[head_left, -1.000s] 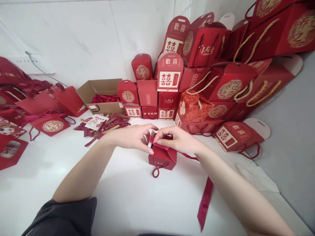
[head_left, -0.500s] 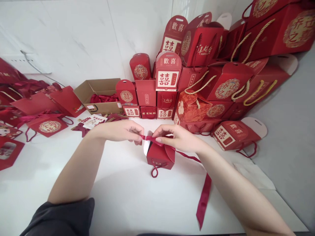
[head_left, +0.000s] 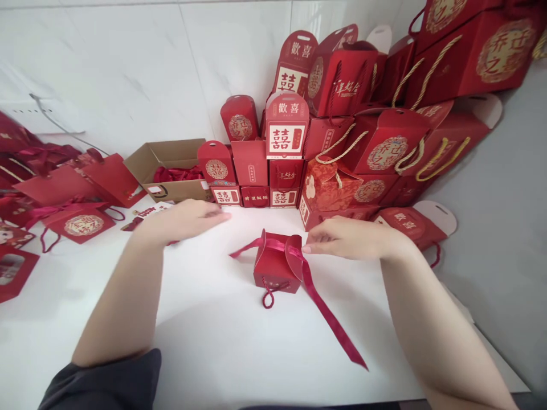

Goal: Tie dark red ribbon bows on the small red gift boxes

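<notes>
A small red gift box [head_left: 277,265] stands on the white tabletop, its top flaps folded in. A crimson ribbon [head_left: 329,316] runs across its top, with a short tail to the left and a long tail trailing to the lower right. A dark red cord loop [head_left: 268,299] hangs at the box's front. My left hand [head_left: 188,219] is left of the box, slightly blurred, with fingers stretched out and nothing in them. Close by the box's right flap is my right hand [head_left: 337,236], fingers loosely apart, thumb tip near or touching the ribbon.
Stacked red gift boxes [head_left: 288,125] fill the back and right against the wall. An open cardboard carton [head_left: 171,154] holds dark red ribbon at the back left. Several more red boxes and bags [head_left: 83,219] crowd the left side. A patterned orange-red box [head_left: 331,185] sits behind my right hand.
Both hands have let go of the ribbon. The left moved away leftward and the right moved to the right. The ribbon now lies across the box, its short tail fallen to the left.
</notes>
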The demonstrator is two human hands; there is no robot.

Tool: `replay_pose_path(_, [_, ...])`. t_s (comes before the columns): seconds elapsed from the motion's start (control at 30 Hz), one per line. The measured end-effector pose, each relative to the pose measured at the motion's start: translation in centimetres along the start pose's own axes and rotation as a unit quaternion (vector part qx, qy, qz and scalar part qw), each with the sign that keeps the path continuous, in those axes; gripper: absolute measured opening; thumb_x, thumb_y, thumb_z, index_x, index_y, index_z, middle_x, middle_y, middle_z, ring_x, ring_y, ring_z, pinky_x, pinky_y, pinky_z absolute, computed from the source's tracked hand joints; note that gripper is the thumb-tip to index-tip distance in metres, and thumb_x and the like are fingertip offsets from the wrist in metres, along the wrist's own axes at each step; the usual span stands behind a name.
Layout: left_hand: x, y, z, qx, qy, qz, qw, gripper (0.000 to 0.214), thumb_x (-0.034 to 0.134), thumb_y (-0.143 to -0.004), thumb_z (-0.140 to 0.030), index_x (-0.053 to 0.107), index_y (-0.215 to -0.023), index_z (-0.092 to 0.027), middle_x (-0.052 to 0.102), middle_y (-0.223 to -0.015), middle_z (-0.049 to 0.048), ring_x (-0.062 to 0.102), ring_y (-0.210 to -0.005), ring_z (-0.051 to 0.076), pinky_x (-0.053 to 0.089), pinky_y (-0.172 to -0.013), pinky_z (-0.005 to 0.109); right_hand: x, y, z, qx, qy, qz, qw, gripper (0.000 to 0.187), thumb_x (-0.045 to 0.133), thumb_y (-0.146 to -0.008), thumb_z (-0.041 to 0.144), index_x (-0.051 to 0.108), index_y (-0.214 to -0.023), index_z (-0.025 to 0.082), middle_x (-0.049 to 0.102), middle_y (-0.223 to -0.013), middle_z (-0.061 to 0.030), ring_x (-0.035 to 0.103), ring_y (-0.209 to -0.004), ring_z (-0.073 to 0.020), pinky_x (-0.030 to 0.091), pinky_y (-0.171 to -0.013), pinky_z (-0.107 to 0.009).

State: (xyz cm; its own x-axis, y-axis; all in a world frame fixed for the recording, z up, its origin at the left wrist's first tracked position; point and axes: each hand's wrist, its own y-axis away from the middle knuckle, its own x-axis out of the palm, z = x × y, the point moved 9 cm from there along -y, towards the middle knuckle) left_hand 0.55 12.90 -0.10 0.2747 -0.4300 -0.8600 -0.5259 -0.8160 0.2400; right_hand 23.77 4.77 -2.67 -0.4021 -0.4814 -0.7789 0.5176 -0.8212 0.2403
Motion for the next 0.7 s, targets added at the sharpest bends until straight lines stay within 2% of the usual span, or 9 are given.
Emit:
replay_pose_path(0.03, [0.7,-0.4,-1.4,0.012,-0.014,-0.001,1.000,0.044,0.049,-0.084,-0.060,0.069,-0.103,-0.026,0.069,-0.101,0.0039,0.062,-0.085,0.021,0.043,-0.069,0.025,0.4,-0.3,-0.1,0.003,-0.001,0.011,1.000,0.041,0.053,-0.086,0.055,0.070,-0.076,0.019,0.068,-0.073,-0.0044,0.058,-0.064,-0.0178,0.039,-0.056,-0.028])
replay_pose_path(0.1, [3.3,-0.9,-4.6,0.068,-0.008,0.056,0.996,0.042,0.054,-0.081,-0.059,0.069,-0.100,-0.025,0.068,-0.106,0.0026,0.061,-0.092,0.020,0.042,-0.075,0.024,1.1,-0.9,-0.4,0.008,0.003,0.025,1.000,0.044,0.056,-0.082,0.059,0.071,-0.075,0.019,0.066,-0.069,-0.0042,0.057,-0.061,-0.0168,0.038,-0.055,-0.028])
replay_pose_path(0.2, [6.0,-1.5,-6.7,0.086,0.016,0.106,0.991,0.041,0.060,-0.077,-0.058,0.067,-0.081,-0.018,0.068,-0.085,0.0024,0.058,-0.073,0.015,0.040,-0.063,0.023,1.9,-2.1,-1.1,0.016,0.005,0.039,0.999,0.050,0.060,-0.076,0.065,0.068,-0.067,0.017,0.060,-0.060,-0.0028,0.052,-0.056,-0.0143,0.035,-0.052,-0.027])
replay_pose_path(0.3, [6.8,-2.0,-6.6,0.081,0.032,0.095,0.992,0.042,0.065,-0.072,-0.057,0.061,-0.067,-0.016,0.060,-0.065,0.0003,0.049,-0.059,0.012,0.033,-0.053,0.023,2.5,-3.0,-1.8,0.022,-0.010,0.059,0.998,0.053,0.063,-0.071,0.068,0.062,-0.060,0.016,0.050,-0.053,0.0009,0.041,-0.049,-0.0104,0.029,-0.046,-0.026])
replay_pose_path(0.4, [7.2,-2.2,-6.2,0.091,0.057,0.113,0.988,0.042,0.067,-0.071,-0.055,0.057,-0.062,-0.015,0.055,-0.059,-0.0011,0.044,-0.055,0.010,0.031,-0.051,0.023,3.0,-3.2,-2.0,0.022,-0.051,0.089,0.994,0.051,0.065,-0.070,0.066,0.059,-0.061,0.016,0.046,-0.054,0.0032,0.036,-0.050,-0.0085,0.026,-0.046,-0.025])
replay_pose_path(0.5, [7.6,-2.3,-5.9,0.108,0.121,0.161,0.974,0.038,0.068,-0.072,-0.047,0.050,-0.063,-0.016,0.053,-0.060,-0.0018,0.045,-0.054,0.009,0.034,-0.052,0.022,2.9,-3.0,-1.2,-0.012,-0.135,0.101,0.986,0.041,0.070,-0.071,0.056,0.060,-0.071,0.016,0.051,-0.061,0.0042,0.040,-0.054,-0.0082,0.029,-0.049,-0.023])
replay_pose_path(0.6, [7.6,-2.2,-5.8,0.105,0.199,0.206,0.953,0.034,0.073,-0.070,-0.038,0.046,-0.068,-0.017,0.056,-0.064,-0.0016,0.052,-0.059,0.011,0.040,-0.057,0.023,2.4,-2.4,-0.2,-0.048,-0.217,0.104,0.970,0.036,0.074,-0.070,0.048,0.057,-0.079,0.017,0.055,-0.066,0.0049,0.045,-0.058,-0.0081,0.032,-0.052,-0.021])
replay_pose_path(0.7, [7.6,-1.6,-5.2,0.088,0.197,0.259,0.942,0.031,0.076,-0.069,-0.033,0.051,-0.080,-0.017,0.062,-0.068,-0.0006,0.059,-0.062,0.013,0.044,-0.060,0.024,2.0,-1.9,0.4,-0.058,-0.265,0.107,0.957,0.038,0.072,-0.074,0.048,0.059,-0.093,0.018,0.060,-0.068,0.0030,0.051,-0.061,-0.0100,0.037,-0.056,-0.022])
